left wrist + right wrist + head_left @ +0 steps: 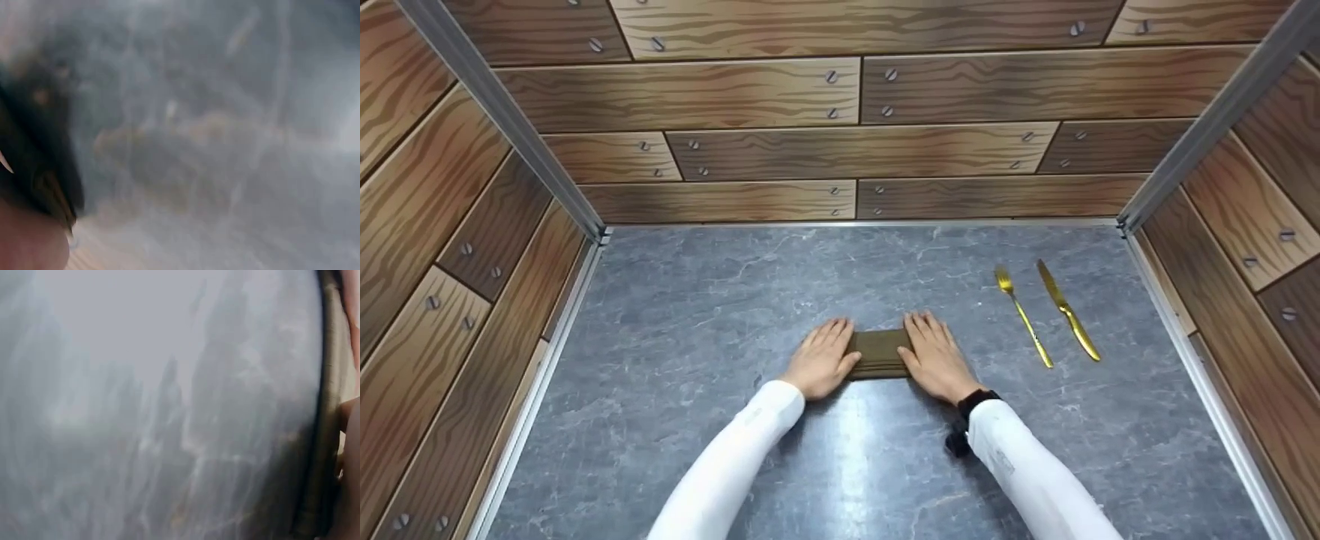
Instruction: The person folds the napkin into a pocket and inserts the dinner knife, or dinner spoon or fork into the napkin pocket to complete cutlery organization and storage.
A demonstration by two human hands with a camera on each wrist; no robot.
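A brown cloth (pixel 879 351), folded into a small layered rectangle, lies on the grey table in the head view. The left hand (pixel 823 358) rests flat on its left end, fingers straight and pointing away. On the right end, the right hand (pixel 937 360) lies the same way, its thumb touching the cloth's edge. Both ends of the cloth are hidden under the hands. The left wrist view shows a dark cloth edge (pixel 56 197) beside a blurred fingertip. At the right border of the right wrist view runs the cloth's folded side (pixel 327 394).
A gold fork (pixel 1024 319) and a gold knife (pixel 1067 309) lie to the right of the right hand, tines and blade pointing away. Wood-patterned walls (pixel 765 154) enclose the grey marbled table (pixel 697 300) at the back and both sides.
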